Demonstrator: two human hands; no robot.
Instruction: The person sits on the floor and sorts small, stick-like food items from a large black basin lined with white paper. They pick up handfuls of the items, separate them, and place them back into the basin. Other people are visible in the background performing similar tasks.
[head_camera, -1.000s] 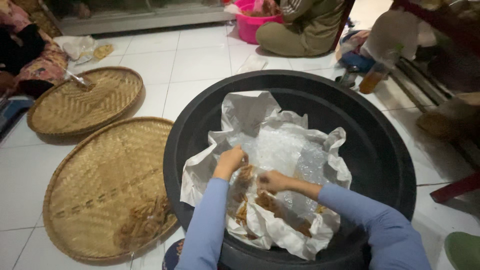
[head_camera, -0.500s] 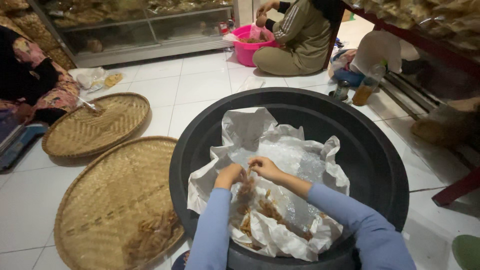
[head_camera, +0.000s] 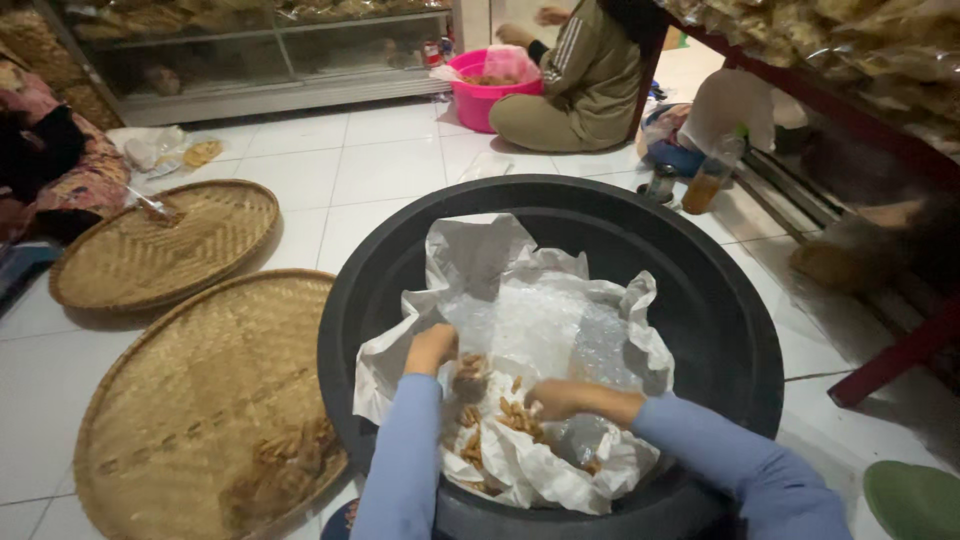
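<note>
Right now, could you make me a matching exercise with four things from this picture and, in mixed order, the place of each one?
Things:
1. black tub
2. pink basin
3. white plastic sheet
4. brown snack pieces

Places:
A. on the white plastic sheet, under both hands
B. on the floor far back, beside a seated person
C. spread inside the black tub
D. on the tiled floor, right of two woven trays

Pairs: 1-D, 2-B, 3-C, 4-A

A snack shop floor (tiled): glass display case (head_camera: 270, 50), woven trays (head_camera: 165, 245), bagged crackers (head_camera: 850, 40).
</note>
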